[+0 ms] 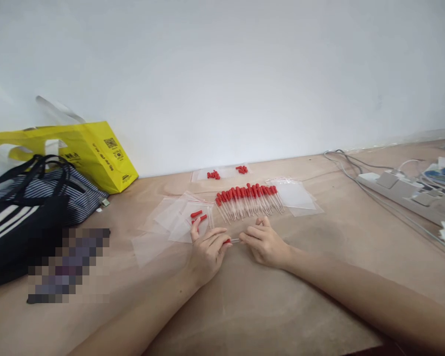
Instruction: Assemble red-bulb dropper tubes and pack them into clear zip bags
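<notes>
My left hand point(208, 247) pinches a red rubber bulb point(227, 241), mostly hidden by the fingers. From its right side a thin clear glass tube point(235, 240) runs into the closed fingers of my right hand point(261, 242). How deep the tube sits in the bulb I cannot tell. Just beyond the hands, several red-capped droppers point(246, 198) lie side by side in a row, bulbs pointing away. Loose red bulbs point(196, 214) and bare glass tubes point(210, 217) rest by my left fingers on clear plastic bags.
Flat clear bags point(152, 247) spread to the left, others point(300, 198) to the right. More red bulbs point(213, 175) sit by the wall. A yellow bag point(107, 158) and a dark bag point(22, 232) stand left; a power strip point(411, 193) with cables lies right.
</notes>
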{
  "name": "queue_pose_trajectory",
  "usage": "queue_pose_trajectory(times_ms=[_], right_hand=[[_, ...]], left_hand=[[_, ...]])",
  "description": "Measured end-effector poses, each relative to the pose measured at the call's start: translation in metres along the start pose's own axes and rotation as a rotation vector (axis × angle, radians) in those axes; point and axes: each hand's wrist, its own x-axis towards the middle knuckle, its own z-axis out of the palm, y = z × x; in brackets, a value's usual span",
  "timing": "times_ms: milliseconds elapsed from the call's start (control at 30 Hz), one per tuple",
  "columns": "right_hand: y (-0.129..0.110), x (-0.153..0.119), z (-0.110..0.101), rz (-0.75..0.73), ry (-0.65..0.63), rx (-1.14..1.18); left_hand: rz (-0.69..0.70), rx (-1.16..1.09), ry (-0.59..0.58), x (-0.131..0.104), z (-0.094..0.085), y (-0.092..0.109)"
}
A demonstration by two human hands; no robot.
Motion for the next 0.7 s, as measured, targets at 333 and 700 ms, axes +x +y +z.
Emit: queue_pose_trajectory(times_ms=[333, 700], right_hand=[[0.004, 0.004, 0.0, 0.136, -0.087, 0.063], [0.0, 0.002, 0.0, 0.102, 0.052, 0.161]], left_hand=[[0.046, 0.045, -0.009, 0.002, -0.002, -0.011], [0.085, -0.029, -0.017, 0.0, -0.001, -0.013]])
